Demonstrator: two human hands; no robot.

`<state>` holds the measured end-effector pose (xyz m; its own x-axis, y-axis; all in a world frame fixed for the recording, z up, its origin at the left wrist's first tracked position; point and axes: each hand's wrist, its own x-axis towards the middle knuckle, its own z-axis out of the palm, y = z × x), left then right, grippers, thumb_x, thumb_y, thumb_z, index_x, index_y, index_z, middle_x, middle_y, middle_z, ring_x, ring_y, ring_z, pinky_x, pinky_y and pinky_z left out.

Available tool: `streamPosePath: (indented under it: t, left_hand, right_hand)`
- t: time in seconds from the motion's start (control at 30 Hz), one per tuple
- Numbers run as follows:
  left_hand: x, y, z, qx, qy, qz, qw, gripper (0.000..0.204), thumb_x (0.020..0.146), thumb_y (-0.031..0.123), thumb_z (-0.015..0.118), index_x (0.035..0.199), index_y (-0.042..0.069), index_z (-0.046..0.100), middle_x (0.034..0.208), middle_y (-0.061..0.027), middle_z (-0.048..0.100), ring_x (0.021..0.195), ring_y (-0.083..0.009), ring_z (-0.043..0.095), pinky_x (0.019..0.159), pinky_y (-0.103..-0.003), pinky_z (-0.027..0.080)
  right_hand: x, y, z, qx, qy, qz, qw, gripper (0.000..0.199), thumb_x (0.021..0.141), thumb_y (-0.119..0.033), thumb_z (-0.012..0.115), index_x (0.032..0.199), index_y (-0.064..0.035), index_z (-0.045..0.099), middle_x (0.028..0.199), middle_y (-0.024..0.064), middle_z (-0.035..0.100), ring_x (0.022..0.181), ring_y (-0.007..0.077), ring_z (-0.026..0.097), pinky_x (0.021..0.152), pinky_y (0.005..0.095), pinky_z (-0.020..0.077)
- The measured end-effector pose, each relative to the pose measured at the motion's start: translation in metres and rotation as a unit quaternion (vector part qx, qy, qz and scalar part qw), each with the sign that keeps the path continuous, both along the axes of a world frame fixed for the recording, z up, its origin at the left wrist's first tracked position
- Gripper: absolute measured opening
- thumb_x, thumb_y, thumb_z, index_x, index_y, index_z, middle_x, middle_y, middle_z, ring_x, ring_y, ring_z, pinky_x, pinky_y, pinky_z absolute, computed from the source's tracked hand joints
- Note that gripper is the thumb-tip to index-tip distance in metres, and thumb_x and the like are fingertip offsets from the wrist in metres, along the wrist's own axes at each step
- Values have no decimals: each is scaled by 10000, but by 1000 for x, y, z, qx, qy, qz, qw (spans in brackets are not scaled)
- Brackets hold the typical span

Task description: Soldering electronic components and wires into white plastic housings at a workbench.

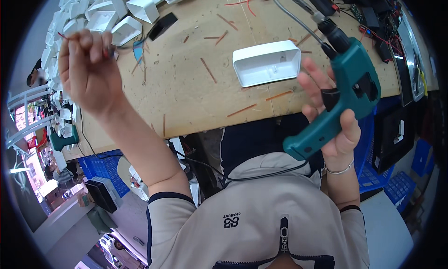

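My left hand (91, 73) is raised over the left part of the table, closed round thin wires. A red wire end (61, 35) pokes out past its fingertips. On the other side, a blurred dark lead runs from the fist toward a small black box (163, 26) hanging in the air. My right hand (338, 138) holds a green pistol-shaped soldering gun (352, 77) by its handle, fingers loosely bent near the black trigger. A bent metal tube (301, 21) runs along its front. Just left of these fingers, an open white plastic case (267, 63) rests on the table.
White plastic cases (100, 12) are heaped at the far left. Brown strips (208, 70) lie scattered over the wooden table (182, 96). Black boxes and wires (324, 3) crowd the far right. A black cord (261, 178) hangs from the gun's handle across my lap.
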<state>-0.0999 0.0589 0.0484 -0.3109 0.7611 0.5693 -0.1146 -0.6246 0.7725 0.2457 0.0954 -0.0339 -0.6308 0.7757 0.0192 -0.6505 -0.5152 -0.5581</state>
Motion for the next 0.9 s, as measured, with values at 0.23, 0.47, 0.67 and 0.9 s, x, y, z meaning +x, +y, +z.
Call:
streamPosePath:
  t: [0.23,0.47,0.67,0.9]
  left_hand:
    - [84,-7,-28,-32,428,-51,902,184,678,-20,570,861,-3,573,723,-82,537,610,-159,496,511,-250,368]
    - [169,-22,-67,-66,498,7,865,230,635,-42,614,847,35,571,742,-63,546,647,-212,528,566,-285,405]
    - [177,-19,-79,-108,429,43,896,190,675,-48,607,851,9,566,758,-92,559,648,-222,542,558,-293,432]
    - [179,-20,-74,-113,398,95,905,141,693,-19,622,823,21,587,730,-79,543,641,-192,532,559,-257,409]
  right_hand:
    - [-18,-9,2,-20,-88,-70,993,753,750,-291,641,1318,-33,219,1337,203,269,1238,315,283,967,386,335]
    - [-22,-15,2,-22,-98,-94,990,742,768,-298,620,1320,-28,205,1330,204,277,1234,312,291,1008,391,273]
    - [-10,-15,-2,11,-112,-87,990,715,780,-309,602,1317,-34,219,1319,201,298,1210,320,327,965,415,316]
    - [1,-19,-3,45,-128,-103,985,671,788,-311,593,1305,-47,256,1277,194,363,1152,308,410,916,406,364]
